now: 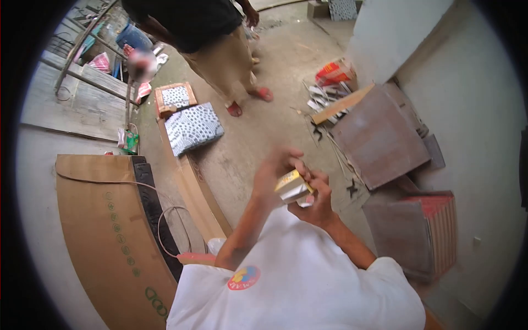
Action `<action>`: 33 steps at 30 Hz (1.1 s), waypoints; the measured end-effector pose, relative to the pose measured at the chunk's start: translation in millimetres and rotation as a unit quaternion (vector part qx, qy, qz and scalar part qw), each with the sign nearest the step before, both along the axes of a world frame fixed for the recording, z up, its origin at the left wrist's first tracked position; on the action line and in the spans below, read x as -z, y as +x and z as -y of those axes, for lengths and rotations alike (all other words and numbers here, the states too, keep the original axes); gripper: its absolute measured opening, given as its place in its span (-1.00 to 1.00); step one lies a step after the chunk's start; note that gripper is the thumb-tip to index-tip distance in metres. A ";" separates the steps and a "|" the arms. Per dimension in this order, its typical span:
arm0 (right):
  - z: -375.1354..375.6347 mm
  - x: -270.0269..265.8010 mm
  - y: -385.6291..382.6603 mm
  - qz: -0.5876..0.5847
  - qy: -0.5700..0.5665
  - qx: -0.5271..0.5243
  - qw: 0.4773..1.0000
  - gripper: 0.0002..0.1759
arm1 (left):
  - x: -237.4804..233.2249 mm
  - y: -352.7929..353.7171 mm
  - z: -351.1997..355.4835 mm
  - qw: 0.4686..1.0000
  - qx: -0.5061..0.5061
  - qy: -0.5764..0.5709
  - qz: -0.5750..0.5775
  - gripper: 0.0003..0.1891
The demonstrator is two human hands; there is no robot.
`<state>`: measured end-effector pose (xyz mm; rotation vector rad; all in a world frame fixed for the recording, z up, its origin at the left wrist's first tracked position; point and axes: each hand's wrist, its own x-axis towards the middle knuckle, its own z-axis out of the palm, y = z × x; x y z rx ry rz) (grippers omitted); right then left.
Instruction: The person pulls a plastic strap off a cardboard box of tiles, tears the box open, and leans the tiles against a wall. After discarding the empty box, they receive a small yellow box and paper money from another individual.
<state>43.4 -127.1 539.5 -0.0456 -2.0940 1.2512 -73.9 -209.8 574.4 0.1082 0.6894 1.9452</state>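
Note:
A small yellow and white box (pixel 292 186) is held between my two hands in front of my chest. My left hand (pixel 279 171) is on the box's left side, smeared by motion, with a finger stretched over its top. Around the right side of the box, the fingers of my right hand (pixel 319 199) are closed. A white piece shows at the lower edge of the box near my right fingers; what it is cannot be made out.
A person (pixel 220 49) in red sandals stands ahead. Patterned tiles (pixel 194 127) lie left of centre, beside a long cardboard strip. A large cardboard box (pixel 104 231) and a loose cable are at left. Stacked brown tiles (pixel 379 137) and a red bag (pixel 334 72) are at right.

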 end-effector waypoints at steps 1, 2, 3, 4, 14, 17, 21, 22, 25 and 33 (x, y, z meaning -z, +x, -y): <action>-6.8 -11.1 -4.4 0.008 0.042 -0.017 0.999 -0.17 | 15.9 -4.9 -0.9 1.000 0.001 0.010 0.008 -0.42; -10.3 -14.2 -10.4 0.041 0.036 -0.027 0.998 -0.18 | 38.3 -10.3 -1.2 1.000 -0.001 0.019 0.012 -0.43; -13.8 -16.9 -16.4 0.074 0.031 -0.037 0.996 -0.20 | 61.7 -15.8 -4.0 0.998 -0.033 -0.006 0.046 -0.44; -16.7 -13.4 -16.2 0.145 -0.021 -0.038 0.988 -0.21 | 74.9 -15.6 -3.9 0.994 -0.063 -0.029 0.088 -0.45; -28.4 25.7 -9.5 0.261 0.000 -0.035 0.965 -0.25 | 100.9 -6.6 49.5 0.863 -0.029 -0.348 -0.365 -0.52; -15.8 29.1 -6.8 0.272 -0.052 -0.031 0.960 -0.25 | 87.5 -9.2 49.7 0.859 0.003 -0.342 -0.381 -0.56; -3.0 30.5 -4.0 0.235 -0.020 -0.029 0.971 -0.23 | 87.8 -7.8 48.4 0.843 -0.015 -0.324 -0.429 -0.66; -2.1 31.3 -2.8 0.242 -0.030 -0.026 0.969 -0.23 | 85.8 -7.6 47.2 0.858 -0.013 -0.322 -0.399 -0.66; -3.5 30.0 -7.1 0.246 -0.050 -0.020 0.968 -0.24 | 94.6 -13.3 45.0 0.918 0.004 -0.305 -0.253 -0.66; -22.1 34.9 -3.2 0.200 -0.022 0.014 0.979 -0.23 | 93.7 -13.4 29.1 0.918 0.022 -0.317 -0.239 -0.67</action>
